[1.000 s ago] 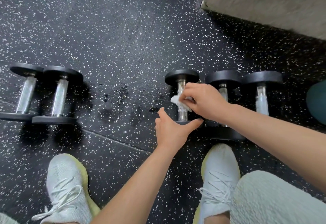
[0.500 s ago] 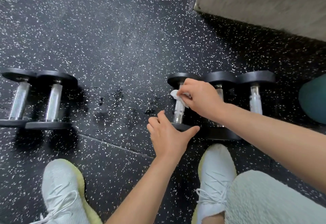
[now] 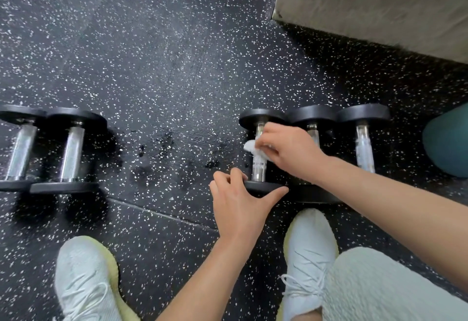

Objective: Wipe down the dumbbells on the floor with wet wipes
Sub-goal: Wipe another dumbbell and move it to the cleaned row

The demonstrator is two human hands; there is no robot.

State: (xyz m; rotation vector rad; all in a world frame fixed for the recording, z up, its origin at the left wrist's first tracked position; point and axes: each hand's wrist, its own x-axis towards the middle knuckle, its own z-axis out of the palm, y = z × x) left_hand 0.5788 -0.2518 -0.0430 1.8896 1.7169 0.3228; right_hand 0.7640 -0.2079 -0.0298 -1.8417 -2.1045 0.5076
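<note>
Three black dumbbells with chrome handles lie side by side on the speckled floor at the right. My right hand presses a white wet wipe around the handle of the leftmost dumbbell of these. My left hand grips the near end plate of that same dumbbell, thumb to the right. The middle dumbbell is mostly hidden behind my right hand and forearm. The third dumbbell lies further right. Two more dumbbells lie together at the far left.
My white sneakers stand on the floor below the dumbbells, with a knee in light fabric at bottom right. A grey padded block fills the top right. A teal ball sits at the right edge. Wet patches darken the floor.
My right hand with the wipe slid up the handle toward the far plate, then back toward its middle. My left hand stayed on the near plate. The view shifted slightly.
</note>
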